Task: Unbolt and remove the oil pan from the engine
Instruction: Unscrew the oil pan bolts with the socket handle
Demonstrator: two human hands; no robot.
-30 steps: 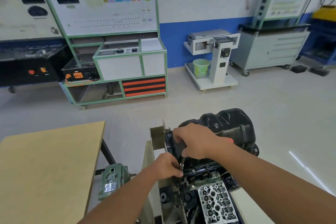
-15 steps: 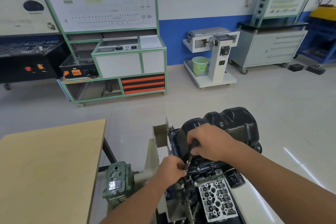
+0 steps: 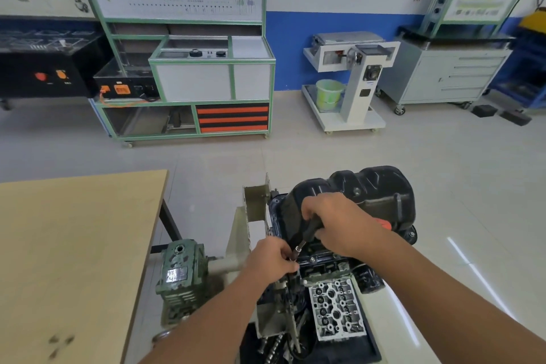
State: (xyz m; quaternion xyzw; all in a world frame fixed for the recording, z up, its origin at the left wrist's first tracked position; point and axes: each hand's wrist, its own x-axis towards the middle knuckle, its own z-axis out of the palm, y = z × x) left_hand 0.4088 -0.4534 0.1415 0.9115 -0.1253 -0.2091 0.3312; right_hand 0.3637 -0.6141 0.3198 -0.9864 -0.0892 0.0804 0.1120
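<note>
A black oil pan (image 3: 375, 189) sits on top of the upturned engine (image 3: 325, 266) on a stand, in the lower middle of the head view. My right hand (image 3: 339, 223) grips the black and red handle of a driver tool (image 3: 310, 230) that slants down to the pan's near left flange. My left hand (image 3: 273, 258) pinches the tool's metal tip where it meets the flange. The bolt under the tip is hidden by my fingers. A grey cylinder head (image 3: 335, 309) lies below the engine.
A wooden table (image 3: 71, 260) stands at the left. A green gearbox (image 3: 181, 272) of the engine stand is between table and engine. Training boards (image 3: 183, 47), a white machine cart (image 3: 351, 80) and a grey drawer cabinet (image 3: 443, 74) line the far wall across open floor.
The camera moved closer and tilted down. My right hand shifted slightly right and up along the tool handle; my left hand stayed pinched at the tip on the flange.
</note>
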